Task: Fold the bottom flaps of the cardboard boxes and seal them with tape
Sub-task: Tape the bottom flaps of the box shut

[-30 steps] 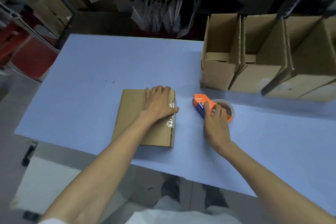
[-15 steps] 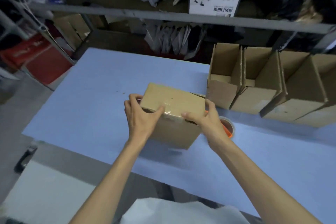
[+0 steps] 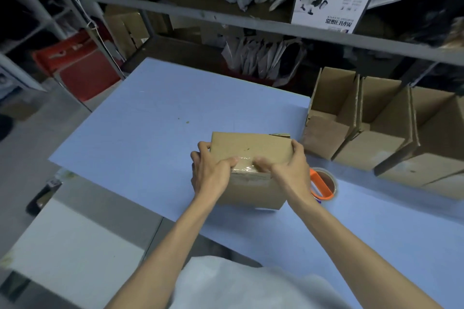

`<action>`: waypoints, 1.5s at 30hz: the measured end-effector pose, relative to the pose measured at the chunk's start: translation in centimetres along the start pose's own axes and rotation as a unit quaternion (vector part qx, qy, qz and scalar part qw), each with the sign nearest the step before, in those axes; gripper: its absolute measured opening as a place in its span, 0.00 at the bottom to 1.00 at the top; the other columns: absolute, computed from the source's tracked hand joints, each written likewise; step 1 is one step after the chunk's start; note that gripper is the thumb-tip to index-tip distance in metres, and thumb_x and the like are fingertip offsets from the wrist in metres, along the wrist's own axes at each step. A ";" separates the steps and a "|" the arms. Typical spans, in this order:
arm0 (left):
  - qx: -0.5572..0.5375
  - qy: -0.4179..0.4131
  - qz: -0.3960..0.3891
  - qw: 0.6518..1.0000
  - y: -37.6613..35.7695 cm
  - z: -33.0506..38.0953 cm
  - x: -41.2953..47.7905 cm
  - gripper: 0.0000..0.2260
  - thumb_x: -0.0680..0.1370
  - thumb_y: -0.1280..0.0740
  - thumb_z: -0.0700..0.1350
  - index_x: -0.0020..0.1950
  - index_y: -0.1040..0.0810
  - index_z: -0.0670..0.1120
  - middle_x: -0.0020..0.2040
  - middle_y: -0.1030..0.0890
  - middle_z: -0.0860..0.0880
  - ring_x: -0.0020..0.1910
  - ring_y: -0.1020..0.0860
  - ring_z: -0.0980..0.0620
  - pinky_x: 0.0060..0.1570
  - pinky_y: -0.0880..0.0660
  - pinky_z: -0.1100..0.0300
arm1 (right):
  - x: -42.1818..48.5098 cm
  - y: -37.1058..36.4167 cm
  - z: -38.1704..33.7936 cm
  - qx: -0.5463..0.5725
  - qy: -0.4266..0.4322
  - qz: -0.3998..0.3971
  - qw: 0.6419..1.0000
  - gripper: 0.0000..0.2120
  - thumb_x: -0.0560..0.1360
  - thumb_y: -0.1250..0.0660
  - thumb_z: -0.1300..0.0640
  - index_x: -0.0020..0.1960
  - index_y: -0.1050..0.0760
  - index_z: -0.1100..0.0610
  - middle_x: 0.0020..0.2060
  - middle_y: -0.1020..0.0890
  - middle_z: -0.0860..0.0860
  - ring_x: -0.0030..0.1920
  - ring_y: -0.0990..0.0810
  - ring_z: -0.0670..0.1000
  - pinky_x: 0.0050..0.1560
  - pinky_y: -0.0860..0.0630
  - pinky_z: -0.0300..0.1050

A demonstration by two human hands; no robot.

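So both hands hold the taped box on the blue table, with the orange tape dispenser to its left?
No: the head view shows the orange tape dispenser to the right of the taped box, by the right hand. The left hand grips the box too, on the blue table.

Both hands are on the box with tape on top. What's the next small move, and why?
Probably press both thumbs along the tape to flatten it. The left hand and right hand grip the box by its sides, thumbs meeting at the tape, which looks wrinkled over the near edge; the tape dispenser lies on the table.
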State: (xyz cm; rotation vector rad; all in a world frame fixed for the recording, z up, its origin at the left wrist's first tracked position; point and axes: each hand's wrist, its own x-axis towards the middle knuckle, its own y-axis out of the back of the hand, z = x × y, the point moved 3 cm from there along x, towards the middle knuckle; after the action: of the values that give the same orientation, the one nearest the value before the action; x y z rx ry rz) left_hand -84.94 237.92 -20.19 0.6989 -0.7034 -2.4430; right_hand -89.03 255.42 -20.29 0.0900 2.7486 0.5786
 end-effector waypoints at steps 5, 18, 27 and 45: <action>0.030 -0.025 0.000 0.999 0.4 -0.3 0.4 0.20 0.75 0.34 0.59 0.58 0.37 0.50 0.57 0.34 0.50 0.56 0.27 0.44 0.49 0.33 0.52 | -0.1 -0.5 -0.6 -0.037 0.006 -0.013 0.999 0.40 0.57 0.23 0.42 0.64 0.38 0.45 0.51 0.24 0.44 0.52 0.24 0.50 0.51 0.26 0.51; 0.039 -0.002 -0.014 0.999 0.7 0.1 2.1 0.23 0.73 0.35 0.64 0.60 0.34 0.52 0.59 0.32 0.51 0.49 0.27 0.48 0.50 0.33 0.54 | 2.5 0.3 -1.1 0.009 -0.016 -0.035 0.999 0.26 0.72 0.32 0.57 0.67 0.34 0.54 0.56 0.23 0.51 0.51 0.23 0.53 0.51 0.24 0.51; 0.014 -0.270 0.096 0.958 0.1 3.3 2.2 0.13 0.73 0.27 0.53 0.55 0.21 0.51 0.52 0.25 0.52 0.54 0.30 0.51 0.49 0.29 0.57 | 0.3 -0.7 -2.8 -0.203 0.432 -0.043 0.878 0.14 0.72 0.27 0.54 0.56 0.19 0.56 0.50 0.20 0.51 0.51 0.23 0.54 0.44 0.23 0.50; 0.133 -0.450 -0.023 0.883 0.4 3.1 3.9 0.16 0.69 0.24 0.46 0.56 0.17 0.53 0.40 0.27 0.57 0.40 0.34 0.59 0.41 0.30 0.63 | 3.1 -1.2 -3.1 -0.204 0.467 0.005 0.861 0.07 0.70 0.25 0.57 0.46 0.17 0.58 0.39 0.17 0.49 0.40 0.19 0.53 0.29 0.24 0.49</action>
State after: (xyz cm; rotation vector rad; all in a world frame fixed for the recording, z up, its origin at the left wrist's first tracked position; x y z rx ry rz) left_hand -89.52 236.42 -18.92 -0.4212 -1.3831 -2.6773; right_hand -92.94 253.56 -19.02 -0.3788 3.4120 1.5258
